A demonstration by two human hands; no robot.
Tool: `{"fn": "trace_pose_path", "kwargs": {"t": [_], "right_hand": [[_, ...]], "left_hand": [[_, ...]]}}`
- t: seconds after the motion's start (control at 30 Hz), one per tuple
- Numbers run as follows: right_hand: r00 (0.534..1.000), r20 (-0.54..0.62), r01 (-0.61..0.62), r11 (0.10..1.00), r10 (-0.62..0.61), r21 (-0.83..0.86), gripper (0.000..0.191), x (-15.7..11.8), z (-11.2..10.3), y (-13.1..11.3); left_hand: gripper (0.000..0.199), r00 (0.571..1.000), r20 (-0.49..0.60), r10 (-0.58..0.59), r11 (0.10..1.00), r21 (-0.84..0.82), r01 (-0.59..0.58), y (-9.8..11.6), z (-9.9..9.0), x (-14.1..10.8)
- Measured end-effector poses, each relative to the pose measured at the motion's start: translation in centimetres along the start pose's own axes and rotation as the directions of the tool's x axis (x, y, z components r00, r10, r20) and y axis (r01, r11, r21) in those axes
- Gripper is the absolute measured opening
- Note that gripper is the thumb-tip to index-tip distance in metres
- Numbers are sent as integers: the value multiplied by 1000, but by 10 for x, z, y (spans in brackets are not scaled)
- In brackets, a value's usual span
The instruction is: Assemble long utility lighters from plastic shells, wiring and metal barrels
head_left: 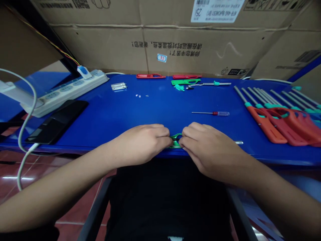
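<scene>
Close to the front edge of the blue table, my left hand [147, 142] and my right hand [204, 147] grip a green lighter [176, 144] from its two ends, fingers closed. Only the middle of its handle shows between them, with dark parts inside; the rest is hidden. A metal tube end [239, 142] sticks out beyond my right hand. Ahead of the hands lies a screwdriver [220, 113] with a red and clear handle. Farther back are a green handle shell [185, 81], teal plastic pieces [179, 87] and a metal lighter tube [218, 83].
Several long-nosed lighters [268, 124] with orange-red handles lie at the right. Red shells [150, 76], clear cylinders [118, 86] and tiny white parts [139, 96] are at the back. A black phone [59, 120] and a power strip [72, 90] with cables occupy the left. Cardboard [105, 47] stands behind.
</scene>
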State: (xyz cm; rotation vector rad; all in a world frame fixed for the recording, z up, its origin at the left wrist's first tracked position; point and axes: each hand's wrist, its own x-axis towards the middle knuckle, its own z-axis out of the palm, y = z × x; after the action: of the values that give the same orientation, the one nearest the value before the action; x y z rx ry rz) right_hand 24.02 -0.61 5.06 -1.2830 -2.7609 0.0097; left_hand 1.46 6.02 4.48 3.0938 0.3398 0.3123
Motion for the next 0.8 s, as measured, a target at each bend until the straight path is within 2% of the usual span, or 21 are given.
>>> {"fn": "trace_pose_path", "kwargs": {"t": [0.13,0.27,0.43,0.57,0.8], "right_hand": [[999,13,-39,999,39,34,15,3,1,-1],[998,12,-64,991,63,115,17,1,2,3],[997,4,-70,966,71,248,18,-1,2,5],[997,-41,-50,947,67,317,17,-3,6,4],[995,-78,-38,935,70,351,20,-6,11,4]], "left_hand": [[24,999,7,-50,998,-30,50,5,-4,-3],[24,985,-5,-170,982,-83,169,19,-5,-9],[22,961,-64,-268,956,-137,258,29,1,-16],[20,945,-137,-297,948,-163,275,26,8,-19],[20,947,-141,-289,924,-299,238,17,10,-18]]}}
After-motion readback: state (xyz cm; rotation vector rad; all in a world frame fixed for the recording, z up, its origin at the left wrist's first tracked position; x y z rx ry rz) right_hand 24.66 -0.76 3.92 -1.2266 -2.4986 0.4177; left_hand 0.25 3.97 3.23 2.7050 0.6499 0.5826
